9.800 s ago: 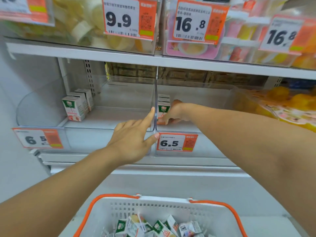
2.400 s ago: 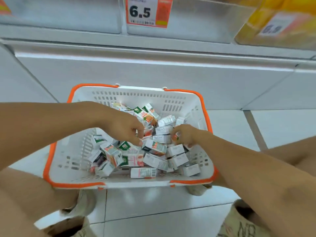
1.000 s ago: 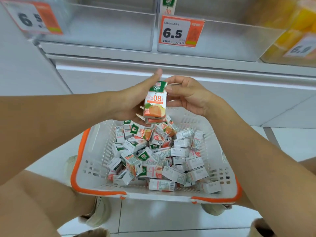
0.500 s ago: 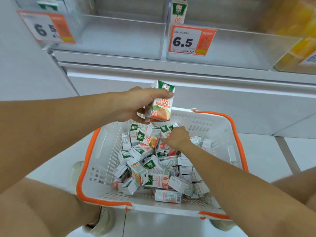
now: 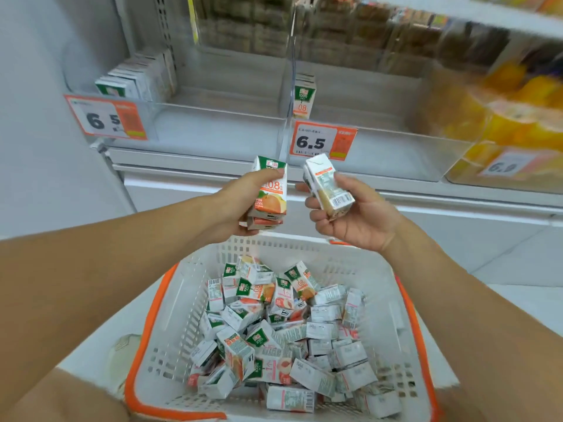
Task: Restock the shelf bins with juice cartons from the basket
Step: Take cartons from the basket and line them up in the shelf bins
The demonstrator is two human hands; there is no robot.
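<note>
My left hand grips a small stack of orange juice cartons, front label facing me. My right hand holds another juice carton tilted, barcode side up. Both hands are raised above the white basket with orange rim, which holds several loose cartons. Beyond them are two clear shelf bins: the left bin has a row of cartons at its left wall, and the right bin has a short row of cartons by the divider.
Price tags reading 6.5 hang on the bin fronts. A bin of yellow packaged goods sits to the right. A white cabinet front lies below the shelf, with tiled floor at the right.
My right hand has lifted out of the basket with a carton and now sits beside my left hand. The view has tilted up toward the shelf bins.
</note>
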